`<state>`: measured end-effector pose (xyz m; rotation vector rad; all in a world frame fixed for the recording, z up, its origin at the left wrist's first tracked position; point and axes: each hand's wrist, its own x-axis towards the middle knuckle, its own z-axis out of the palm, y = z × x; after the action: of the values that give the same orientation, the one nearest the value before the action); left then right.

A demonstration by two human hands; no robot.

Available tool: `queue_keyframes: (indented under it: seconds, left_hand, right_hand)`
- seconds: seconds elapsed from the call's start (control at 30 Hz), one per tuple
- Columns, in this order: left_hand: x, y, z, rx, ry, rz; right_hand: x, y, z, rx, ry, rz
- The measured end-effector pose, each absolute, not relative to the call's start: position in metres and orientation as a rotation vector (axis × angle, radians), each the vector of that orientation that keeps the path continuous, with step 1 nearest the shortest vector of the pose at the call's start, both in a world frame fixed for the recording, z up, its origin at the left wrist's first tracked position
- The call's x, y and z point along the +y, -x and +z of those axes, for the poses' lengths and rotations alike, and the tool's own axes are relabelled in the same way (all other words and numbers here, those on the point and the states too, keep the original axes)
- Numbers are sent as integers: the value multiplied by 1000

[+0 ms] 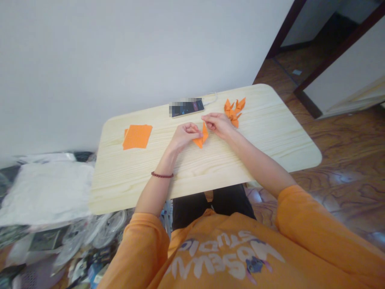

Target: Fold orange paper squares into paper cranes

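Observation:
A small piece of folded orange paper [205, 137], pointed at top and bottom, is held just above or on the table at its middle. My left hand [185, 135] pinches its left side between thumb and fingers. At its upper tip is my right hand [219, 123], thumb and fingers closed together; the fingertips partly hide that tip. Just beyond my right hand lie several folded orange paper cranes [233, 112] in a cluster. Off to the left rests a stack of square orange paper sheets [138, 136], slightly fanned.
Behind my hands, a phone [188, 107] with a white cable [212, 99] lies near the back edge of the pale wooden table [120, 180]. A wall [135, 52] stands behind it. Bags and clutter [45, 192] crowd the floor at left; a doorway opens at right.

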<state>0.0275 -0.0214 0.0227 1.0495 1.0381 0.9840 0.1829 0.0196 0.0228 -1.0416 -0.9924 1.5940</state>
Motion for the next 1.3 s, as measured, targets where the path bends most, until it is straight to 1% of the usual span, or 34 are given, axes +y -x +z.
queue_keyframes:
  seconds: [0.17, 0.47, 0.77, 0.9, 1.13, 1.3]
  left_hand:
    - [-11, -20, 17, 1111, -963, 1173]
    - [-6, -21, 9, 1159, -882, 1340]
    - [-5, -21, 6, 1177, -1038, 1336]
    - [-5, -23, 5, 1188, -1035, 1374]
    - [-5, -28, 5, 1160, -878, 1469]
    - [-5, -30, 7, 1163, -812, 1530]
  right_hand:
    - [17, -178, 21, -1079, 1011, 1529]
    - [14, -174, 18, -1195, 1020, 1505]
    - [13, -173, 19, -1251, 1035, 1545]
    - [12, -171, 18, -1188, 1034, 1548]
    - [11, -170, 18, -1025, 1030, 1683]
    - [9, -171, 18, -1038, 979, 1799]
